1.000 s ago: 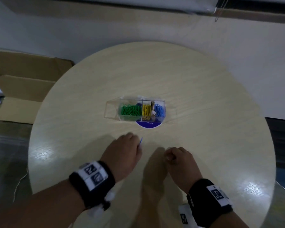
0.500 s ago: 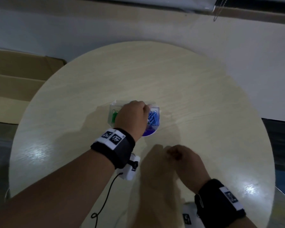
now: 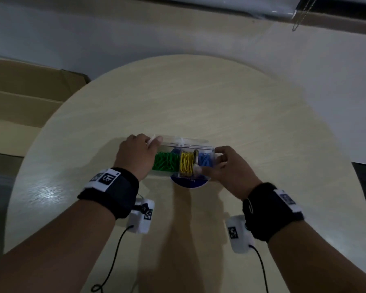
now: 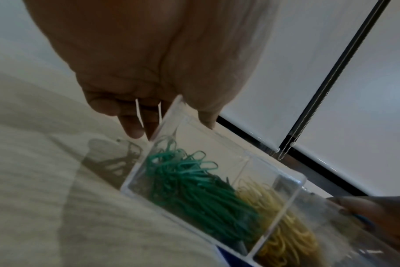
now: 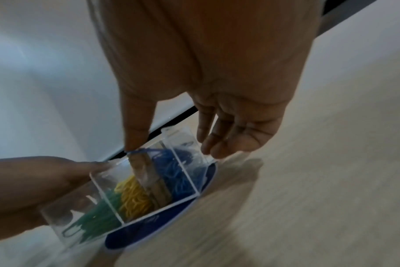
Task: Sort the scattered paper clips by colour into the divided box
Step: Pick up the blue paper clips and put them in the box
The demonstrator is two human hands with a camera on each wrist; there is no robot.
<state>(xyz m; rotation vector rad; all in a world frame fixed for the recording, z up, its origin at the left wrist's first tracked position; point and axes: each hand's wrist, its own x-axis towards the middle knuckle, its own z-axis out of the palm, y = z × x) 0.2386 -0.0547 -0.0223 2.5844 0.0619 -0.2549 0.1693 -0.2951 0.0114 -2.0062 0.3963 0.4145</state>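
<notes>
While gripped, box between hands

Head view steeply down over the round table; both wrist views close, sharing the divided box.

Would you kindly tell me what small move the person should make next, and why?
Probably drop the white paper clip pinched in the left hand into the divided box, which the right hand steadies; green clips, yellow clips and blue clips already lie sorted.

Both hands now at the divided box's ends.
</notes>
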